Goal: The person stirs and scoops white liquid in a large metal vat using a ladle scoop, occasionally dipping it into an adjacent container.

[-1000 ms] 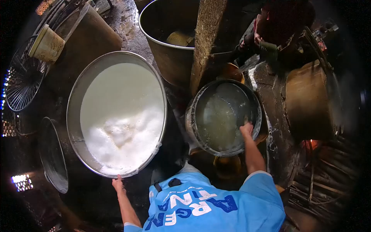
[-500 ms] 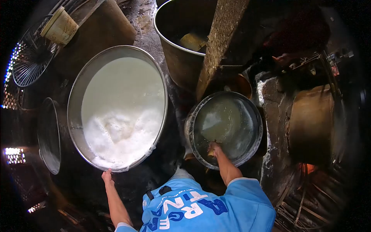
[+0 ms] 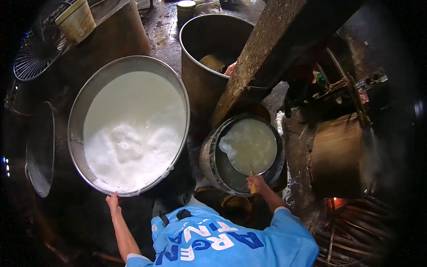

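A large metal pan [image 3: 133, 122] of whitish liquid, with white foam on its near part, stands at the left. My left hand [image 3: 113, 201] is closed on its near rim. My right hand [image 3: 256, 183] grips the short wooden handle of a round scoop [image 3: 248, 146], which is full of cloudy liquid. That scoop is level inside the deep round pot [image 3: 208, 153], over the liquid in it. What lies under the scoop is hidden.
Behind the pot a thick wooden post [image 3: 262, 53] slants across a tall vat [image 3: 191, 66]; another person's hand [image 3: 230, 69] shows at the vat. At right stand a drum [image 3: 336, 155], a fire [image 3: 336, 203] and firewood [image 3: 356, 231]. A bucket [image 3: 78, 22] is at upper left.
The scoop has come up full of liquid in my right hand, after that hand moved toward me in the pot. My left hand stays at the pan's rim. Another person's hand now shows at the vat.
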Action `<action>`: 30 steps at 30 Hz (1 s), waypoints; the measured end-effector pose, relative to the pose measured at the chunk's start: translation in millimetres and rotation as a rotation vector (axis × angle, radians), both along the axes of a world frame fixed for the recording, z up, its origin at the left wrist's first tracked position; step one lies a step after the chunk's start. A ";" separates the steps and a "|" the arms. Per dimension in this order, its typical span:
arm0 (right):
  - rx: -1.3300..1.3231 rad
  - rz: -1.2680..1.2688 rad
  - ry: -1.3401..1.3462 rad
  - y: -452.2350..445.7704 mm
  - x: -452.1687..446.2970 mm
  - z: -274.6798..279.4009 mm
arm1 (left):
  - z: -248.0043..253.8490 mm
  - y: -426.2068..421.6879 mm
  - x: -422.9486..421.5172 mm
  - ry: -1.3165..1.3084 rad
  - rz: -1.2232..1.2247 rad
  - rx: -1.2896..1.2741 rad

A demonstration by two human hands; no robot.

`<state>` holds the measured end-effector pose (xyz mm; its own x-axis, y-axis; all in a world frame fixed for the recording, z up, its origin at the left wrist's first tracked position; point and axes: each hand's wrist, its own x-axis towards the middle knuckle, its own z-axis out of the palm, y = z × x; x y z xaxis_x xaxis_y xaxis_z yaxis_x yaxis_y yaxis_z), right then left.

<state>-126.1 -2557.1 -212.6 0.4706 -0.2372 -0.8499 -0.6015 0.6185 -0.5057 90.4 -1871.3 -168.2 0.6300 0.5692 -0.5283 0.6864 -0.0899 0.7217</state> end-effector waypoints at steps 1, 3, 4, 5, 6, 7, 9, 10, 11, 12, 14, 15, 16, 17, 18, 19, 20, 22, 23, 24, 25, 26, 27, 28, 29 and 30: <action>-0.054 0.066 0.057 -3.1 -2.7 13.7 | -26.2 20.8 1.0 0.030 -0.039 0.028; -0.056 0.045 0.134 -9.8 -6.7 38.3 | -24.4 11.7 0.8 -0.012 -0.048 0.073; -0.068 0.075 0.133 -11.6 -8.7 50.8 | -21.9 8.8 -0.8 -0.028 -0.053 0.098; -0.080 0.103 0.133 -8.4 -7.7 70.7 | -23.4 9.4 -2.2 -0.060 -0.071 0.094; -0.093 0.135 0.130 -6.1 -5.0 89.8 | -29.1 10.5 -4.5 -0.095 -0.085 0.089; -0.084 0.183 0.131 -1.8 -2.1 106.2 | -34.6 13.9 -4.2 -0.132 -0.098 0.084; -0.070 0.200 0.156 15.2 11.2 136.1 | -29.9 9.7 -3.7 -0.085 -0.124 0.204; -0.060 0.212 0.168 27.4 20.6 151.7 | -25.0 6.6 -5.5 -0.059 -0.134 0.268; -0.114 0.256 0.197 43.3 31.9 169.8 | -22.5 5.5 -8.3 -0.103 -0.127 0.241; -0.113 0.299 0.205 53.3 40.8 177.2 | -18.6 1.7 -9.8 -0.151 -0.115 0.213; -0.107 0.397 0.221 77.7 61.9 187.5 | -7.3 -0.8 -13.3 -0.226 -0.132 0.137; -0.129 0.428 0.220 98.7 77.3 197.8 | -6.6 1.1 -16.5 -0.228 -0.140 0.100; -0.112 0.451 0.205 117.3 90.2 198.7 | -6.0 4.5 -17.8 -0.234 -0.142 0.065; -0.092 0.482 0.191 137.2 104.4 197.1 | 4.1 7.9 -16.6 -0.209 -0.186 0.038; -0.067 0.521 0.181 156.5 118.6 194.6 | 14.2 15.3 -17.9 -0.178 -0.222 0.015; -0.061 0.533 0.182 181.1 134.0 193.1 | 6.4 31.1 -20.0 -0.151 -0.215 -0.109; -0.031 0.566 0.156 206.4 149.4 184.5 | -1.5 46.5 -21.4 -0.130 -0.204 -0.236; 0.020 0.630 0.108 254.3 178.9 162.7 | 29.5 55.8 -18.7 -0.193 -0.058 -0.298; 0.074 0.623 0.072 281.1 193.3 149.8 | 28.9 70.4 -19.7 -0.191 -0.031 -0.279; 0.134 0.627 0.054 311.3 210.1 139.9 | 35.4 86.0 -20.3 -0.175 -0.004 -0.275; 0.171 0.645 0.012 336.3 225.8 124.9 | 39.3 102.0 -23.3 -0.166 0.019 -0.272; 0.208 0.655 -0.024 361.7 237.9 109.4 | 42.4 119.5 -27.1 -0.152 0.036 -0.273; 0.244 0.645 -0.034 386.4 248.8 95.5 | 43.7 135.4 -32.4 -0.147 0.073 -0.262; 0.279 0.637 -0.049 411.5 264.2 81.4 | 45.0 150.8 -36.2 -0.148 0.110 -0.250; 0.315 0.624 -0.061 435.2 277.4 67.3 | 46.2 165.5 -41.8 -0.147 0.145 -0.239; 0.312 0.615 -0.068 457.4 287.5 53.5 | 49.7 178.1 -49.2 -0.128 0.178 -0.218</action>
<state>161.4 -2099.8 -159.2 0.4956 0.3404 -0.7990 -0.8629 0.2974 -0.4085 41.2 -1693.2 -118.5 0.5998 0.5587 -0.5728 0.5795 0.1903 0.7924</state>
